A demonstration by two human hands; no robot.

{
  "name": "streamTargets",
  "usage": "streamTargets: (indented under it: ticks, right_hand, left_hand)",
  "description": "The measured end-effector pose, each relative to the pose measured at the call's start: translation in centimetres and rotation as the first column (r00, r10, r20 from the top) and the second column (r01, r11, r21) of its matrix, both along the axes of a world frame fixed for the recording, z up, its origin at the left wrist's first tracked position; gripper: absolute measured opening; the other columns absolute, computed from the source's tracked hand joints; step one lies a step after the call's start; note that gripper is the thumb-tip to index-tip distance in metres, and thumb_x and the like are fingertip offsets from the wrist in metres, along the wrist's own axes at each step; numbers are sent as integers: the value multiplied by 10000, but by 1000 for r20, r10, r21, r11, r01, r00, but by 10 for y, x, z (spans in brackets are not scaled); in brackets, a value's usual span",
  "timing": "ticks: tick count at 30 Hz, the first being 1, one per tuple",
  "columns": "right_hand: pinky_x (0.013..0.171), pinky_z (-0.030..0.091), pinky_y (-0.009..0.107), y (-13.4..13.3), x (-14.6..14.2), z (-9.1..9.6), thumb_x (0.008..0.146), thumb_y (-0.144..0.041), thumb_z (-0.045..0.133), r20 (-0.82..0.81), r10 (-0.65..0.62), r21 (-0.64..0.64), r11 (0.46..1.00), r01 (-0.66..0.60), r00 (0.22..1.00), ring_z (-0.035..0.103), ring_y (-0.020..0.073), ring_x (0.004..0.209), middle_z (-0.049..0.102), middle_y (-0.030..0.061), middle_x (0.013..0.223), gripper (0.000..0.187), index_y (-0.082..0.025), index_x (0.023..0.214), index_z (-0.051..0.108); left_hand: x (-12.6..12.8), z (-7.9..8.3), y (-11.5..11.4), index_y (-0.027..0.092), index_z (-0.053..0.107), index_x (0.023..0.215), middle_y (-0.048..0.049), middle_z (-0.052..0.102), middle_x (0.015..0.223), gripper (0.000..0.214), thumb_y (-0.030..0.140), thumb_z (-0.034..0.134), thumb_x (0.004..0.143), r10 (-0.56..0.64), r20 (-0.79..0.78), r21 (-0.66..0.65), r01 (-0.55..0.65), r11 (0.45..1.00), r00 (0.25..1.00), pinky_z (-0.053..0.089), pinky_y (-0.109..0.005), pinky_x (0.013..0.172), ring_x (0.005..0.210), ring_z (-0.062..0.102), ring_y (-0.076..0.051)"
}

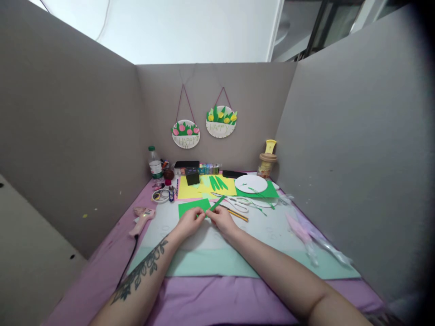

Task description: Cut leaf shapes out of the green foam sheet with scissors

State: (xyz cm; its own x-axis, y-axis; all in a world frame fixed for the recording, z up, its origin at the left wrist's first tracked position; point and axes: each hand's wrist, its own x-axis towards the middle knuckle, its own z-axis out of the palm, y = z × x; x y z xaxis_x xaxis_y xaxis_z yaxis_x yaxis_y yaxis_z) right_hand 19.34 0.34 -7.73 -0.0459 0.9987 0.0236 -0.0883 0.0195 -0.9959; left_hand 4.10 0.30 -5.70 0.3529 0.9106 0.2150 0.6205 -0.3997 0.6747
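Observation:
My left hand [191,222] and my right hand [222,219] meet over the middle of the white mat, fingertips nearly touching. A narrow green paper strip [217,203] slants up and right from between them. Right thumb and fingers pinch the strip; the left fingers are closed at its lower end, which they partly hide. Just behind my left hand lies a green paper sheet [194,206]. White-handled scissors [239,204] and yellow pencils [238,214] rest beyond my right hand. Several cut green leaf shapes [218,183] lie on a yellow sheet [186,192] farther back.
At left are a pink glue gun [142,221] with its cord, a coiled white cable [159,195] and a bottle [155,164]. A paper plate [251,184], a lidded cup [267,165] and clear plastic wrapping [314,235] are right. Two decorated plates [186,140] hang behind.

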Motion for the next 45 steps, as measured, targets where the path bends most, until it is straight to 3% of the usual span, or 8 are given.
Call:
streamTargets:
  ticks: [3, 8, 11, 16, 21, 34, 39, 45]
  right_hand:
    - [402, 186, 220, 1, 0, 0, 621, -447, 686, -4, -54, -12, 998, 54, 999, 284, 66, 387, 392, -83, 412, 351, -198, 565, 444]
    - [434, 226, 223, -4, -2, 4, 615, -399, 691, 50, 3, 61, 998, -6, 999, 340, 78, 444, 440, -62, 467, 277, -157, 609, 557]
    - [426, 215, 223, -4, -1, 5, 622, -388, 692, 84, -23, 50, 999, 19, 996, 318, 72, 430, 413, -65, 441, 287, -163, 551, 529]
    - [381, 184, 222, 7, 11, 7, 583, -444, 715, -48, -102, -11, 995, 101, 994, 302, 70, 370, 382, -73, 381, 376, -200, 512, 438]
    - [367, 166, 212, 19, 30, 16, 532, -474, 750, -158, -155, 24, 987, 161, 975, 280, 56, 364, 373, -82, 393, 439, -209, 511, 401]
    - [369, 143, 211, 34, 56, 14, 542, -452, 734, -219, -243, 1, 968, 250, 945, 252, 53, 374, 381, -80, 423, 360, -192, 576, 488]
    - [383, 169, 220, 34, 58, 13, 589, -465, 706, -160, -247, 69, 963, 261, 956, 262, 63, 382, 369, -83, 425, 350, -197, 579, 482]
    - [469, 241, 226, 31, 63, 18, 677, -469, 666, 97, -210, 255, 950, 180, 973, 339, 87, 479, 394, -61, 500, 352, -184, 578, 485]
  left_hand:
    - [-1, 2, -1, 164, 594, 744, -21, 620, 734, 231, 319, 448, 833, -7, -27, 17, 8, 1000, 1000, 346, -257, 624, 694, 525, -159]
    - [0, 2, -2, 161, 593, 742, -29, 617, 727, 253, 328, 436, 850, 5, -36, 27, -4, 1000, 999, 346, -255, 613, 692, 525, -162]
    - [0, 2, -2, 160, 592, 746, -28, 614, 728, 256, 331, 431, 849, -19, -31, 20, 19, 1000, 999, 346, -254, 609, 692, 523, -161]
    - [-7, 6, -1, 164, 559, 710, -1, 577, 680, 231, 312, 426, 828, -66, -6, -36, 65, 997, 998, 339, -245, 588, 652, 491, -144]
    - [-12, 9, 0, 165, 550, 704, 8, 553, 654, 237, 333, 421, 811, -69, 8, -92, 70, 993, 998, 333, -242, 574, 623, 462, -137]
    - [-21, 10, 5, 173, 506, 674, 14, 509, 641, 247, 372, 417, 790, -35, 59, -88, 40, 995, 998, 330, -237, 572, 618, 440, -133]
    - [-24, 16, 4, 179, 486, 667, 14, 495, 633, 225, 363, 423, 779, 14, 80, -64, -9, 998, 997, 337, -240, 572, 616, 438, -135]
    - [-33, 26, 7, 173, 507, 689, 8, 503, 648, 257, 398, 430, 789, 171, 179, -22, -170, 985, 969, 346, -240, 573, 620, 460, -137]
